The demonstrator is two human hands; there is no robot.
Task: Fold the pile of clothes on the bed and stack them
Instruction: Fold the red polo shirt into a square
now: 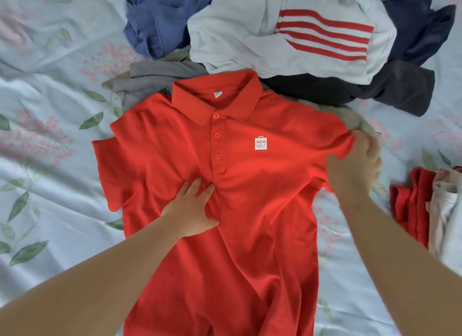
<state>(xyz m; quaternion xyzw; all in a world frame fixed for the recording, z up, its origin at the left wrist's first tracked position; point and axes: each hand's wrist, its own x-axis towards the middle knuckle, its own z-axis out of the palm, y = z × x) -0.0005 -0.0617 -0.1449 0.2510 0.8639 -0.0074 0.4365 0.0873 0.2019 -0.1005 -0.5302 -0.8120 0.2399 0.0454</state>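
Locate, on bed sheet [50,235] against unfolded pile [250,40], red polo shirt [250,235] lying face up, long axis collar-far to hem-near; note left hand [192,208] pressing flat on chest, fingers [194,185] straight, and right hand [352,165] gripping right-side sleeve, nearer the edge to fold inward.

Left of my left hand [192,208], past the sleeve of the red polo [250,210], the bedsheet [50,210] lies open. Beyond both hands the heap of unfolded clothes [275,40] bars the way. Right of my right hand [352,165] a strip of sheet runs free, with the folded stack [425,205] past it.
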